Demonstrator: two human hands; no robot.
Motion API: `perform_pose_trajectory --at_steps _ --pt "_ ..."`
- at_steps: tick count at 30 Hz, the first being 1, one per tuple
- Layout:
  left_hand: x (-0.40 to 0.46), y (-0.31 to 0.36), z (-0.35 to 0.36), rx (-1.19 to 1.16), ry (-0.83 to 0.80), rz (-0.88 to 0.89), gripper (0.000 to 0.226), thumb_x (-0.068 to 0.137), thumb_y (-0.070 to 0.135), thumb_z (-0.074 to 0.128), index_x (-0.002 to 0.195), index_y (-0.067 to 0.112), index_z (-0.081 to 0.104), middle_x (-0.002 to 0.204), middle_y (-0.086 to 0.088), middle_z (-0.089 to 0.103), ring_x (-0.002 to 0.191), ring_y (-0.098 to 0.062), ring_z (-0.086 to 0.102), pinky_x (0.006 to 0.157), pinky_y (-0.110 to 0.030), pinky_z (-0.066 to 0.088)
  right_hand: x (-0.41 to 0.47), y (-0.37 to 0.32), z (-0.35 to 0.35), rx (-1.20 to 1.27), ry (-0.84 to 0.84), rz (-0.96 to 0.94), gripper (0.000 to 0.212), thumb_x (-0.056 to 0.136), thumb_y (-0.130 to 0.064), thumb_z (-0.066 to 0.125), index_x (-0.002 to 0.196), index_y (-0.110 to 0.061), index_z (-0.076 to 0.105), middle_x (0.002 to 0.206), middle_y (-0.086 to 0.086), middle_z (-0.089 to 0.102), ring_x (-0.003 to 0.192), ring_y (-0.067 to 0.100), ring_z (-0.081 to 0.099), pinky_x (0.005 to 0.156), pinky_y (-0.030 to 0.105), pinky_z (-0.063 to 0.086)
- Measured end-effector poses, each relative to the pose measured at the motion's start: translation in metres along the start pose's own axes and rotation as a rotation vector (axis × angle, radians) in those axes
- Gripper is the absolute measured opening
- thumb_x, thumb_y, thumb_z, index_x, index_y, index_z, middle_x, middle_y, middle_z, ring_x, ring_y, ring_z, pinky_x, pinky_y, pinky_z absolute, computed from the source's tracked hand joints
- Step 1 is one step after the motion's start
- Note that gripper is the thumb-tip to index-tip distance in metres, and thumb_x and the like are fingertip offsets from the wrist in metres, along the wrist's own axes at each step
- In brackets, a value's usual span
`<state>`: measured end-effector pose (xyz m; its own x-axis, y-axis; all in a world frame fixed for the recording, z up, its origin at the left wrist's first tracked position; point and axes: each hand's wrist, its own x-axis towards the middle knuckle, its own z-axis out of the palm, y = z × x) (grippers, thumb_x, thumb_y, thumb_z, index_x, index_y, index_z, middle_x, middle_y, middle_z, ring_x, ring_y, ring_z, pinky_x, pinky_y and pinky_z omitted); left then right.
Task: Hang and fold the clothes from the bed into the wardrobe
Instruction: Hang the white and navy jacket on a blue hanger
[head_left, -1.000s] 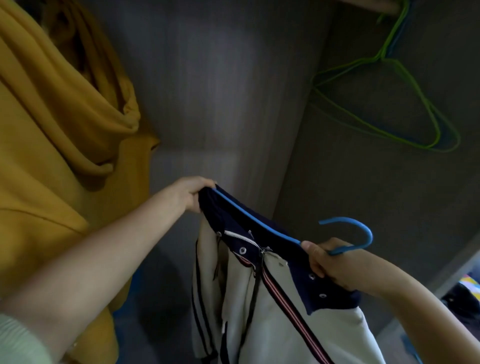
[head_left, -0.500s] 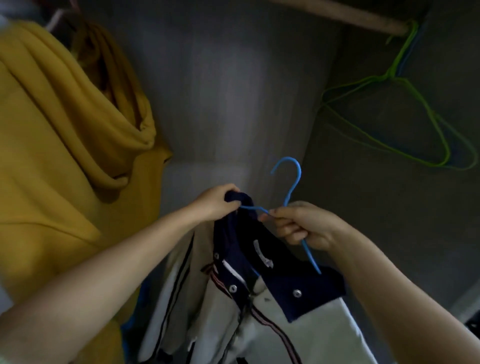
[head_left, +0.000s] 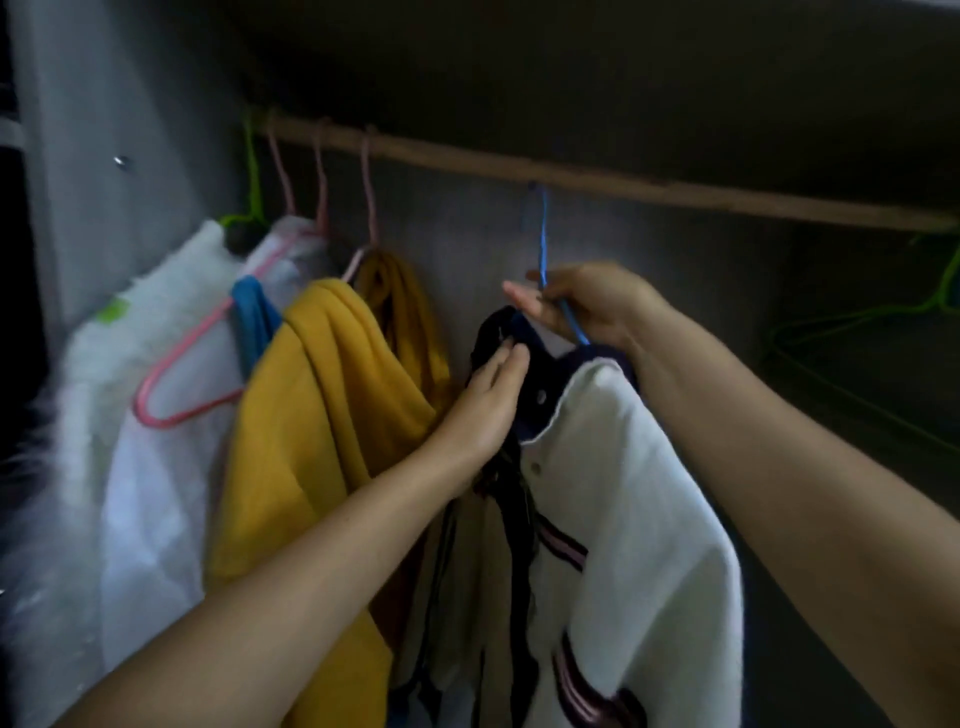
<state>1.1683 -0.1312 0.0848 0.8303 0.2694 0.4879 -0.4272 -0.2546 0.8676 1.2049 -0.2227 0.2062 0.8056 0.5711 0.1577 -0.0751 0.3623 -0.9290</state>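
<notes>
A white jacket (head_left: 634, 493) with a navy collar and striped trim hangs on a blue hanger (head_left: 543, 234). The hanger's hook sits over the wooden wardrobe rail (head_left: 675, 195). My right hand (head_left: 587, 306) grips the blue hanger's neck just below the rail. My left hand (head_left: 488, 405) lies flat against the navy collar, fingers extended and touching the fabric. The lower part of the hanger is hidden inside the jacket.
To the left hang a mustard yellow hoodie (head_left: 322, 415), a blue garment (head_left: 254, 317), a pink hanger (head_left: 182, 384) and white clothes in plastic (head_left: 130, 415). Empty green hangers (head_left: 883, 322) hang at the far right. The rail between the jacket and the green hangers is bare.
The view has risen to the rail. The blue hanger with the jacket went up from chest height and its hook is now on the rail; my left hand shifted onto the collar.
</notes>
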Motion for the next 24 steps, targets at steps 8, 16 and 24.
perform_pose_trajectory --at_steps 8,16,24 --pt "0.012 0.084 -0.047 -0.291 0.166 0.022 0.043 0.105 0.016 0.014 0.13 -0.006 0.041 0.11 -0.002 0.053 0.1 0.005 0.061 0.07 -0.013 0.044 0.054 -0.013 0.084 -0.298 0.003 -0.285 0.027 0.095 0.016 0.033 0.119 0.007 0.034 0.095 0.031 0.053 0.039 0.015 0.062 0.037 0.027 0.052" --pt "-0.012 0.071 -0.084 0.056 0.125 -0.055 0.062 0.092 0.009 0.05 0.146 0.032 0.031 0.13 0.003 0.055 0.106 -0.012 0.058 0.083 -0.02 0.048 0.103 0.027 0.086 -0.657 0.147 -0.291 0.031 0.096 -0.004 0.042 0.123 0.008 0.049 0.116 0.025 0.061 0.096 0.033 0.066 0.09 0.046 0.053" --pt "-0.018 0.068 -0.102 0.542 0.082 0.01 0.072 0.092 0.006 0.047 0.152 0.025 0.013 0.153 0.001 0.029 0.128 -0.011 0.037 0.087 -0.008 0.031 0.095 0.045 0.074 -0.803 0.133 -0.452 0.043 0.101 -0.03 0.042 0.133 -0.002 0.047 0.12 0.015 0.06 0.108 0.027 0.058 0.085 0.029 0.048"
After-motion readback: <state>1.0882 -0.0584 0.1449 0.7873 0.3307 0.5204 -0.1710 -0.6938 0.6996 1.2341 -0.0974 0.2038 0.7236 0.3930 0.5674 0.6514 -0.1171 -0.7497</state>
